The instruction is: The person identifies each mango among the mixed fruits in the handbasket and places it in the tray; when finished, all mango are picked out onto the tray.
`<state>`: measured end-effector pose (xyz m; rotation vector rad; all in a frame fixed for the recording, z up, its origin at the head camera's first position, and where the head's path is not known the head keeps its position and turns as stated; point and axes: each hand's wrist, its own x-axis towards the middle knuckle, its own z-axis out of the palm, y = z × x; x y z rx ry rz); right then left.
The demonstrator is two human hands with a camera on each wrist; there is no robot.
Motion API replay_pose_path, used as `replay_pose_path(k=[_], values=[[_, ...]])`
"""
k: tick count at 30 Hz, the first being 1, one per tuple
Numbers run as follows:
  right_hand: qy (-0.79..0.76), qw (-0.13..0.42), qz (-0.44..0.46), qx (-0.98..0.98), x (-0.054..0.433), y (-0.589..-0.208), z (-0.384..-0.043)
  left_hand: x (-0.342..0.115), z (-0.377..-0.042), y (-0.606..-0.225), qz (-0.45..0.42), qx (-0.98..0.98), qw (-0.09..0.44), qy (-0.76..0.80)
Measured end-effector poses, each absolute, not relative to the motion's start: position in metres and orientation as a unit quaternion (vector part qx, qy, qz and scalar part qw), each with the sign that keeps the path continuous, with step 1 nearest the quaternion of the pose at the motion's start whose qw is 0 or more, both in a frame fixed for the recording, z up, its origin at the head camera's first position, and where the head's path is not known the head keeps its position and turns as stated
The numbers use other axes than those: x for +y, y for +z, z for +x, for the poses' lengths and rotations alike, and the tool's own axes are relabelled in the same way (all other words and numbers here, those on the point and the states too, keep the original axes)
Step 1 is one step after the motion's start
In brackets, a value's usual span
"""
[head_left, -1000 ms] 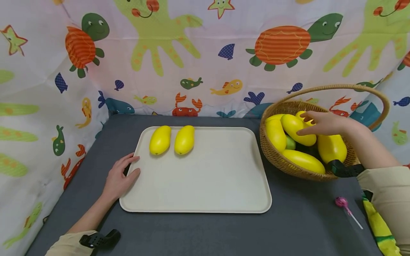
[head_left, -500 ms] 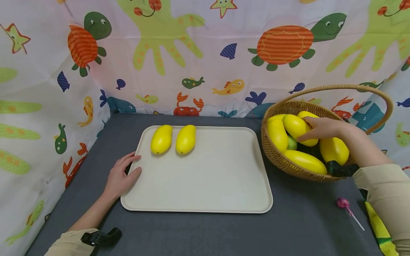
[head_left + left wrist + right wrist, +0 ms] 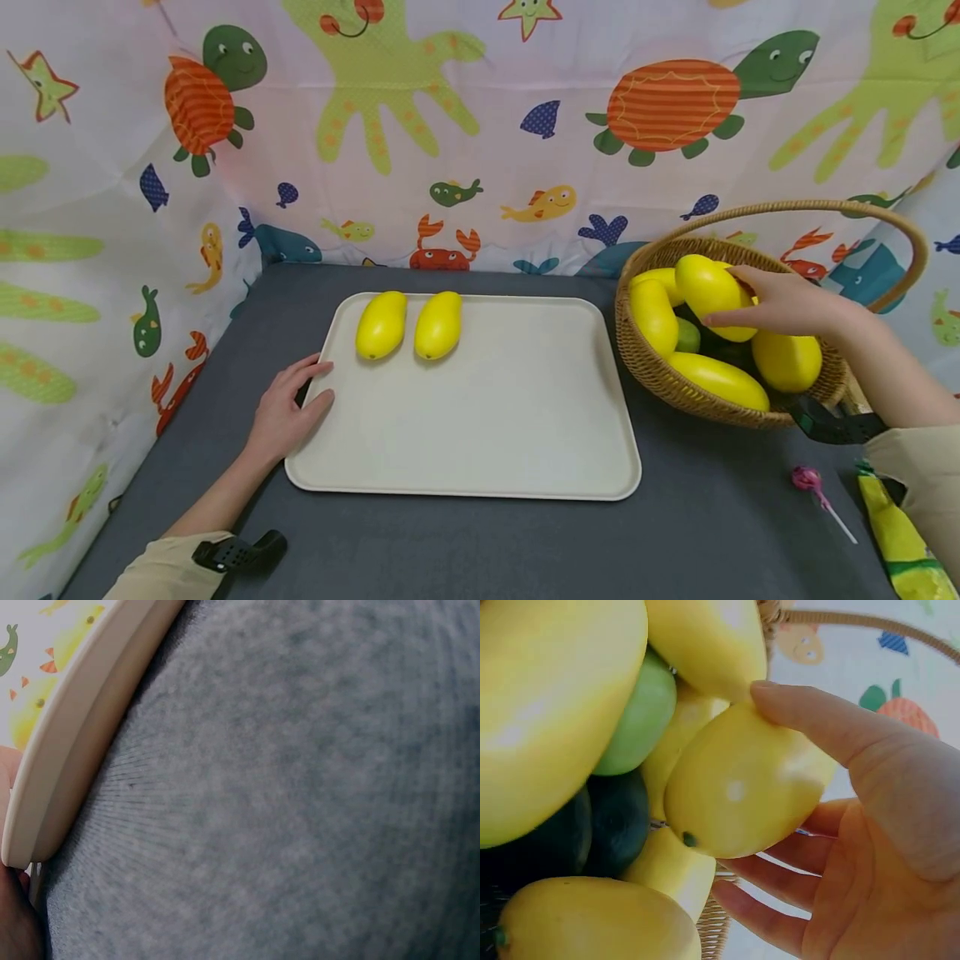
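In the head view, my right hand (image 3: 787,304) grips a yellow mango (image 3: 712,292) at the top of a wicker basket (image 3: 675,400). The right wrist view shows this mango (image 3: 742,780) between the thumb and the curled fingers, its dark tip facing the basket. More mangoes (image 3: 720,381) lie around it, with a green fruit (image 3: 687,335) and dark ones (image 3: 619,814) beneath. My left hand (image 3: 285,412) rests on the left rim of a cream tray (image 3: 480,417), fingers and thumb spread. Two mangoes (image 3: 381,325) lie at the tray's back left.
A pink lollipop (image 3: 806,478) lies on the dark grey table (image 3: 465,546), front right. Beside it is a yellow-green packet (image 3: 900,525), partly hidden by the right sleeve. The basket's tall handle (image 3: 918,250) arches over it. A printed curtain (image 3: 450,108) hangs behind.
My right hand has come down onto a mango in the basket, closed its fingers on it and raised it slightly. The left hand stays on the tray rim.
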<state>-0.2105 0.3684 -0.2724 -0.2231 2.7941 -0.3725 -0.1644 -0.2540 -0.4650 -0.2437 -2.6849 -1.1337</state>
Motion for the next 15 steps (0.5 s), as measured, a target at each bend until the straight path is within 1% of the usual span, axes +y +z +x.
replay_pose_path(k=[9, 15], values=[[-0.147, 0.109, -0.059, 0.981, 0.355, -0.267, -0.177, -0.254, -0.166, -0.465, -0.084, -0.913, 0.106, -0.386], [-0.182, 0.070, -0.068, 0.978, 0.330, -0.263, -0.153, -0.253, -0.165, -0.464, -0.082, -0.914, 0.106, -0.382]])
